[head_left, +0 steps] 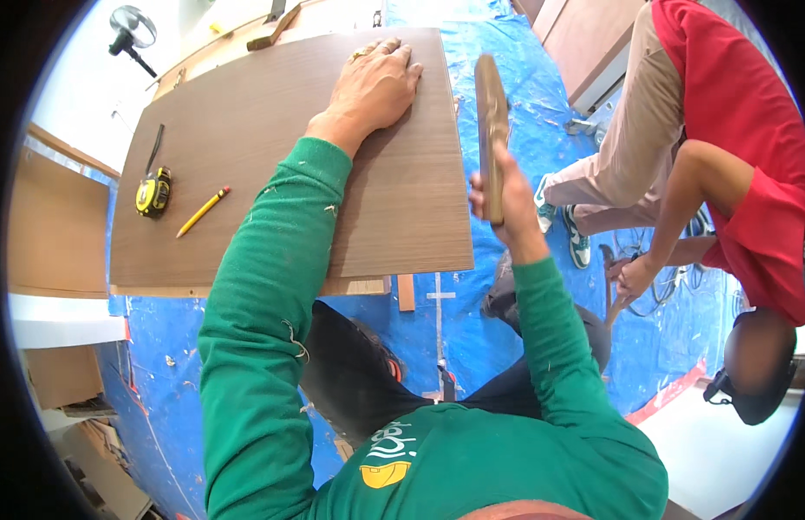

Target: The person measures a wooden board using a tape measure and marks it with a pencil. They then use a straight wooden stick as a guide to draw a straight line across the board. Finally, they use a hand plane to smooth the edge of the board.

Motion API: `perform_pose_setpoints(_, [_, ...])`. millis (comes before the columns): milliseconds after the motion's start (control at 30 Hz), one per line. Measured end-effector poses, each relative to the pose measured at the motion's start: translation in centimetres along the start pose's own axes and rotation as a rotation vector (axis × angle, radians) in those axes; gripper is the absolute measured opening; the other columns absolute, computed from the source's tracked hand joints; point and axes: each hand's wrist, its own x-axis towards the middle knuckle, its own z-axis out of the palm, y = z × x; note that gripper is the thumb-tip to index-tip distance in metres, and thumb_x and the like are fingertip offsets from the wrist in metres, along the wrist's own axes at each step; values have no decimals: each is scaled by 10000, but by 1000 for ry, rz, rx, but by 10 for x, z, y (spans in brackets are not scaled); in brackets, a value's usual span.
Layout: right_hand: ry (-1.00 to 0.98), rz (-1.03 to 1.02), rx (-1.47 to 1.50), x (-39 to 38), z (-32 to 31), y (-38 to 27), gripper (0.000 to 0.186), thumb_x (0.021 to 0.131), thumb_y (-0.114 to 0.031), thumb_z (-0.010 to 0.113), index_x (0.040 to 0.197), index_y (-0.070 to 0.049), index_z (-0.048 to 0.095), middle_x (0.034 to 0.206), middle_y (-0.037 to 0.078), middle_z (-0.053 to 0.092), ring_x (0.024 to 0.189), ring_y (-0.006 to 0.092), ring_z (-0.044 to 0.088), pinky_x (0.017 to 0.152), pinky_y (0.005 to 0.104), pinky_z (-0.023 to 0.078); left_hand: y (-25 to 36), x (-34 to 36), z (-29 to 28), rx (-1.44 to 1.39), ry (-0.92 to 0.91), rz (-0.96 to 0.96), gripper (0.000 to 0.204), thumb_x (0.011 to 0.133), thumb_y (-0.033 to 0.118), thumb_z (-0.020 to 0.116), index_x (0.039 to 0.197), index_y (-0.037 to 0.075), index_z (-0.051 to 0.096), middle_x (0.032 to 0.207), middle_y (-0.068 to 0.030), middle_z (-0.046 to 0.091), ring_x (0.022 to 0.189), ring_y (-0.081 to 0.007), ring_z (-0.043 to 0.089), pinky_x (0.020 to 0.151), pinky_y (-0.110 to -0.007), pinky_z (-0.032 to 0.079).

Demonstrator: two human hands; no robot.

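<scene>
My left hand (376,82) lies flat, fingers spread, on the far part of a large dark-brown wooden panel (246,156). My right hand (506,204) is closed around a narrow brown wooden block (491,121), held upright just off the panel's right edge. Both of my sleeves are green. A yellow-and-black tape measure (153,192) and a yellow pencil (203,211) rest on the panel's left part, well away from both hands.
Blue plastic sheeting (498,329) covers the floor. A person in a red shirt and beige trousers (732,130) bends over at the right, one hand on a hammer (609,286). Lighter boards (55,225) lie left; a small fan (129,30) stands far left.
</scene>
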Motion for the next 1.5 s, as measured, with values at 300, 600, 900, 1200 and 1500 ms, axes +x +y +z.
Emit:
perform_pose_setpoints(300, [-234, -216, -36, 93, 74, -71, 520, 1098, -479, 573, 1331, -18, 631, 1070, 100, 735, 840, 181, 731, 720, 312, 611, 1, -8, 3, 33, -6, -28, 532, 1146, 369, 439, 1528, 33, 592, 1636, -145, 531, 1558, -314, 436, 1299, -455, 318])
perform_pose_setpoints(600, [-271, -177, -14, 162, 96, -96, 485, 1111, -435, 521, 1340, -20, 620, 1128, 147, 746, 924, 244, 752, 830, 391, 636, 0, -8, 5, 7, 18, -20, 524, 1143, 336, 432, 1516, 5, 592, 1621, -184, 537, 1541, -351, 455, 1290, -477, 333])
perform_pose_setpoints(900, [-345, -181, 70, 142, 77, -79, 461, 1121, -412, 514, 1334, -16, 620, 1139, 132, 748, 928, 225, 755, 820, 376, 637, 0, -7, 14, 29, 52, 6, 505, 1138, 311, 438, 1485, -15, 608, 1601, -214, 548, 1517, -379, 481, 1278, -483, 351])
perform_pose_setpoints(1200, [-335, -148, 90, 47, 76, -51, 497, 1122, -432, 508, 1341, -4, 632, 1152, 135, 755, 951, 218, 760, 834, 353, 631, -4, -4, 2, -9, -23, 30, 484, 1117, 217, 407, 1422, -106, 598, 1542, -321, 556, 1481, -458, 500, 1278, -513, 351])
perform_pose_setpoints(1500, [-117, 22, -65, -99, 62, -24, 513, 1119, -507, 521, 1283, -37, 643, 1072, 104, 732, 812, 148, 714, 655, 320, 588, -2, -3, -10, -70, -42, 26, 421, 1097, 212, 471, 1299, -110, 653, 1418, -319, 631, 1367, -464, 584, 1205, -523, 423])
